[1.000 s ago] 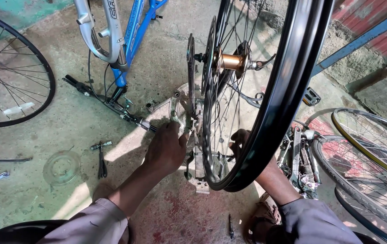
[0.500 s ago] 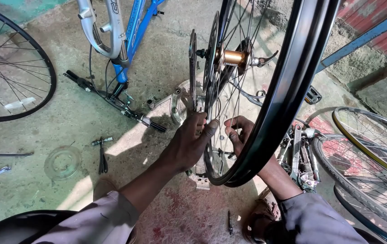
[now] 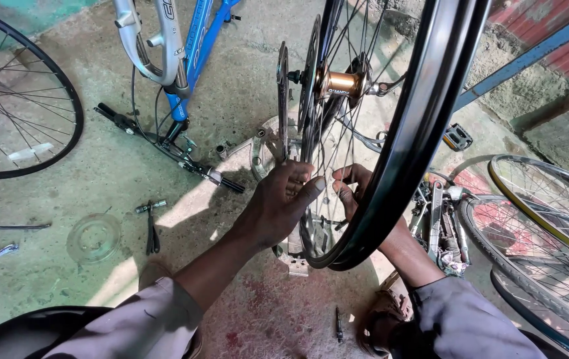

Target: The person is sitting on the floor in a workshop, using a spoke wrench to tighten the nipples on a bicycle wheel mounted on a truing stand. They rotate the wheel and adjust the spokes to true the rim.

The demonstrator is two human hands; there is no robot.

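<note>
Both hands, left hand (image 3: 278, 203) and right hand (image 3: 351, 189), pinch the spokes (image 3: 327, 199) mid-frame; squeeze evenly, clear of the chainring (image 3: 283, 100).

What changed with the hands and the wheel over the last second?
The left hand moved right from beside the chainring to the wheel, its fingers now at the spokes. The right hand came up into view behind the spokes to meet it. I can't tell what either hand grips. The wheel, blue frame and floor tools stayed put.
</note>
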